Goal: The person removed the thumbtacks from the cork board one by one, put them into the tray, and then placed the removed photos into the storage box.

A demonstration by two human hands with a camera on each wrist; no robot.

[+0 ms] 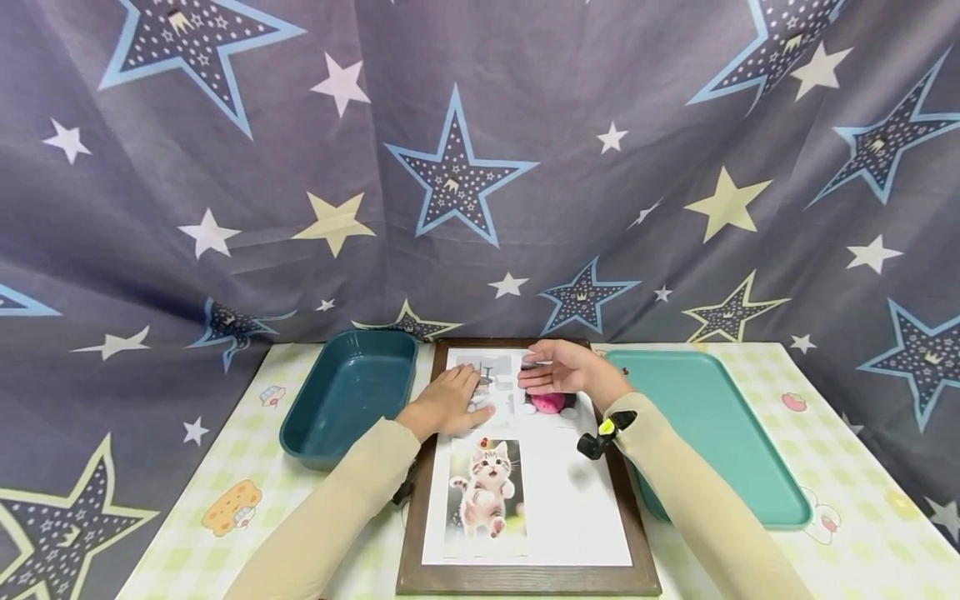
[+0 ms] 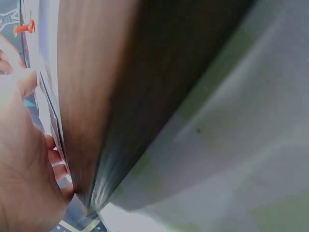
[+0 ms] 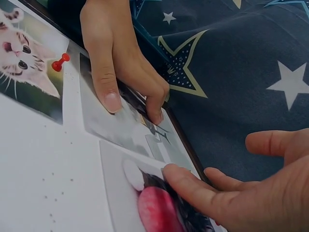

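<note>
A brown-framed white board [image 1: 577,517] lies on the table. My left hand [image 1: 450,400] rests on a pale grey picture [image 1: 498,404] at its upper left; in the right wrist view, the thumb and fingertips press on that picture [image 3: 96,118]. My right hand [image 1: 555,367] hovers at a second picture with a pink shape [image 1: 549,403], fingers extended and thumb apart; the right wrist view shows a fingertip at the edge of this picture [image 3: 157,208]. Below is a kitten picture [image 1: 486,492] with a red pushpin [image 3: 60,62] at its top.
A deep dark teal bin [image 1: 300,417] stands left of the board. On the right lies a flat green tray [image 1: 712,433], with a small red thing [image 1: 625,369] near its upper left corner. Behind the table hangs a star-patterned curtain [image 1: 450,283]. The tablecloth [image 1: 180,533] is checked.
</note>
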